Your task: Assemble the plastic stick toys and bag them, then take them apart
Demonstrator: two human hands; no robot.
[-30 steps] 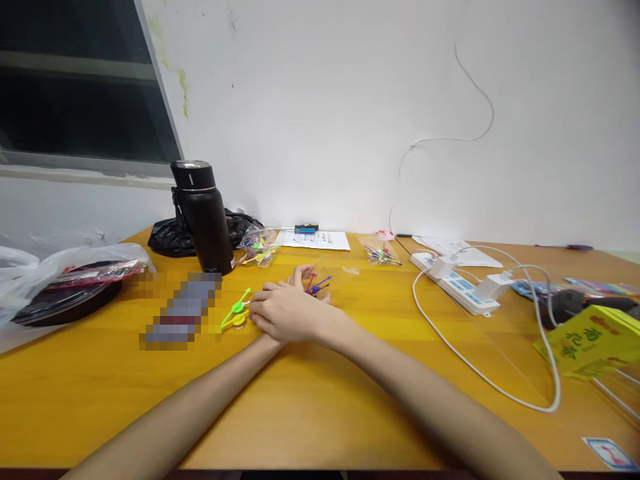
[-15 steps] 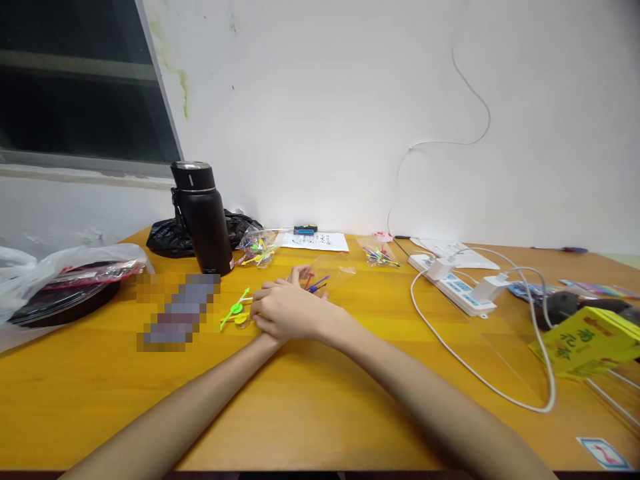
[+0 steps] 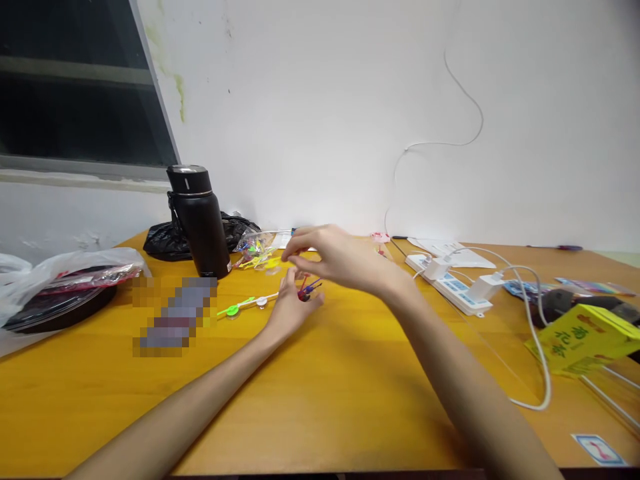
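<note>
My right hand (image 3: 340, 257) is raised above the table with thumb and fingers pinched. At its fingertips is a yellow plastic arrow spinner (image 3: 274, 263), slightly blurred. My left hand (image 3: 290, 310) rests low on the table, fingers and thumb curled round a small bunch of red and blue arrow spinners (image 3: 308, 291). Left of that hand lie a green arrow spinner (image 3: 233, 311) and a white one (image 3: 261, 303), close together on the wood. Part of the bunch is hidden by my left fingers.
A black flask (image 3: 203, 230) stands at the back left, near a clear bag of spinners (image 3: 254, 248). A blurred flat object (image 3: 177, 313) lies at left. To the right are a power strip (image 3: 457, 293) with white cables and a yellow box (image 3: 583, 340).
My right hand has lifted up and right, away from my left hand. The yellow spinner has left its place beside the green one; a white spinner now shows there.
</note>
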